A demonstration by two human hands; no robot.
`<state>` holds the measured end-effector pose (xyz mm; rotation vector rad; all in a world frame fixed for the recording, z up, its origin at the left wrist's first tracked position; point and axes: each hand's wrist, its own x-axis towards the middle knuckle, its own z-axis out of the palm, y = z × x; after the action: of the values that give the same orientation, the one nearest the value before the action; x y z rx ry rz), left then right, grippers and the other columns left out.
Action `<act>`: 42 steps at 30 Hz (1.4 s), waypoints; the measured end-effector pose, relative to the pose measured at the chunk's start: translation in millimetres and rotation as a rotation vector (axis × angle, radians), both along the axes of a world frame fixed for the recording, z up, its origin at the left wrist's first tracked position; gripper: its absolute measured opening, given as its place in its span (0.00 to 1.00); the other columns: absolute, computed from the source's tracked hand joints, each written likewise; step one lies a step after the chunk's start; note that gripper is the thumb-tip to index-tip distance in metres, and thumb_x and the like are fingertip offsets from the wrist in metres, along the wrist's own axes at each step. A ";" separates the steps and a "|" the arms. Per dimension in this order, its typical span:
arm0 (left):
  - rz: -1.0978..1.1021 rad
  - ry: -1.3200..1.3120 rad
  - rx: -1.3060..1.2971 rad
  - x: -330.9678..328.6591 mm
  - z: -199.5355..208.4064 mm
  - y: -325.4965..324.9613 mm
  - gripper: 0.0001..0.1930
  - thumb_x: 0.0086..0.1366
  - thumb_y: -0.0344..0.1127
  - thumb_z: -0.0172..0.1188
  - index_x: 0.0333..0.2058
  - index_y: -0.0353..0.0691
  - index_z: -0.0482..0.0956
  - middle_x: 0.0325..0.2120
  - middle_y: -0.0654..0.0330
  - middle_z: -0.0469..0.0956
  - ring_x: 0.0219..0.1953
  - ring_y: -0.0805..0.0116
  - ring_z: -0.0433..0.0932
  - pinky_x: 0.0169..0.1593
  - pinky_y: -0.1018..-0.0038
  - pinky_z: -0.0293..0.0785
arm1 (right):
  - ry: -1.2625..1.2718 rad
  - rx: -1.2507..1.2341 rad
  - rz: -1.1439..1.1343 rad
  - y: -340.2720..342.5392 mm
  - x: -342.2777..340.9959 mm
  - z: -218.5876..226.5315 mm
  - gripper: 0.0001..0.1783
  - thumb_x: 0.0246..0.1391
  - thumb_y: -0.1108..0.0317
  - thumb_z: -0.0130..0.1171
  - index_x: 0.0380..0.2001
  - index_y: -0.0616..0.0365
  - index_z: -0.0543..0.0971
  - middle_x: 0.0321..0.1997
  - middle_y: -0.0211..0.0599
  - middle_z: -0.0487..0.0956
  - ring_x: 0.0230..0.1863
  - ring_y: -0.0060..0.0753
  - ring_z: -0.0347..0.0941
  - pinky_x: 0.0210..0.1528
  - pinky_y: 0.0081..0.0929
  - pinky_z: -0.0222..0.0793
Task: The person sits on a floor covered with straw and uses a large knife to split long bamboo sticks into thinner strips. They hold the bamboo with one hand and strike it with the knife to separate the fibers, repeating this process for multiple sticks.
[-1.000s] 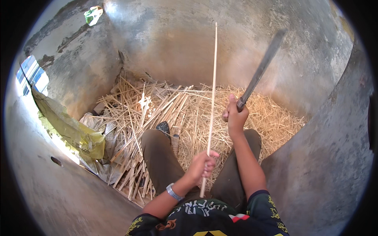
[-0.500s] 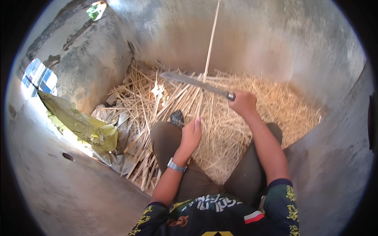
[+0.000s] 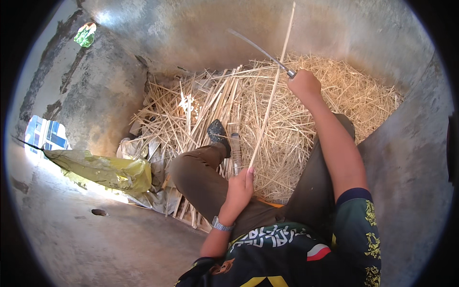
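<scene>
My left hand (image 3: 240,187) is closed round the near end of a long, thin bamboo strip (image 3: 268,103), thumb along it. The strip slants up and away to the right, toward the far wall. Gripped by its handle, a long knife (image 3: 260,49) is in my right hand (image 3: 305,87). Its blade, seen nearly edge-on, points to the upper left and crosses the strip near its far part. Whether the blade touches the strip, I cannot tell. Between my legs lies another tool with a wrapped handle (image 3: 235,146), partly hidden by my left hand and leg.
A deep heap of pale shavings (image 3: 344,88) covers the floor ahead and right. Several loose strips (image 3: 220,100) lie piled left of it, beside my shoe (image 3: 217,130). A yellowish plastic sheet (image 3: 119,173) hangs at left below a wall opening (image 3: 46,133). Grey walls (image 3: 406,167) stand close around.
My right hand has swung the knife farther out along the strip, and its blade has turned from broadside to nearly edge-on. The strip leans more to the right. The view has shifted.
</scene>
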<state>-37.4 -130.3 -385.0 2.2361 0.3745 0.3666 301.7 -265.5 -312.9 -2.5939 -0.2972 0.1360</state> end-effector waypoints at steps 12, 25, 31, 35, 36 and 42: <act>0.054 0.027 0.018 8.8 -11.6 -4.5 0.19 0.77 0.41 0.50 0.29 0.33 0.75 0.18 0.43 0.73 0.21 0.41 0.76 0.26 0.57 0.69 | -0.020 -0.484 0.067 -54.0 26.4 -2.6 0.15 0.62 0.52 0.58 0.38 0.51 0.84 0.28 0.28 0.79 0.28 0.26 0.77 0.34 0.39 0.76; 0.024 0.103 0.062 8.1 -8.9 -13.7 0.16 0.76 0.39 0.52 0.29 0.34 0.75 0.17 0.42 0.73 0.22 0.38 0.76 0.25 0.53 0.69 | -0.039 -0.383 0.066 -114.0 27.2 -42.9 0.15 0.61 0.59 0.59 0.40 0.59 0.85 0.28 0.36 0.83 0.29 0.34 0.82 0.31 0.39 0.79; 0.073 0.020 0.067 11.6 -15.4 -9.9 0.16 0.76 0.39 0.51 0.30 0.35 0.76 0.16 0.45 0.73 0.19 0.45 0.76 0.24 0.57 0.69 | -0.105 -0.328 0.262 -112.1 -1.4 -63.8 0.12 0.62 0.58 0.60 0.38 0.53 0.85 0.19 0.26 0.72 0.17 0.24 0.66 0.22 0.33 0.70; 0.032 0.055 -0.115 5.7 -13.5 0.4 0.20 0.77 0.42 0.51 0.28 0.35 0.76 0.13 0.54 0.69 0.15 0.65 0.72 0.23 0.66 0.67 | -0.006 -0.321 0.234 -112.9 4.0 -60.7 0.11 0.64 0.59 0.57 0.41 0.53 0.83 0.21 0.25 0.70 0.17 0.18 0.61 0.17 0.27 0.65; 0.003 0.065 -0.147 5.0 -16.1 -1.6 0.20 0.77 0.42 0.51 0.27 0.35 0.75 0.13 0.56 0.69 0.16 0.68 0.71 0.23 0.67 0.66 | 0.123 -0.245 0.095 -117.5 10.8 -50.4 0.12 0.65 0.59 0.57 0.42 0.53 0.83 0.22 0.25 0.71 0.17 0.17 0.61 0.16 0.25 0.64; -0.091 0.139 -0.539 -0.8 -27.4 -6.5 0.23 0.80 0.48 0.46 0.25 0.43 0.68 0.13 0.70 0.62 0.14 0.81 0.59 0.19 0.79 0.55 | 0.017 -0.279 0.057 -134.7 -6.7 -40.0 0.12 0.65 0.59 0.56 0.43 0.51 0.83 0.25 0.28 0.76 0.18 0.22 0.69 0.20 0.28 0.71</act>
<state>-38.2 -136.7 -412.4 1.7448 0.3893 0.0482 295.0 -400.1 -352.9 -2.8589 -0.3689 0.2351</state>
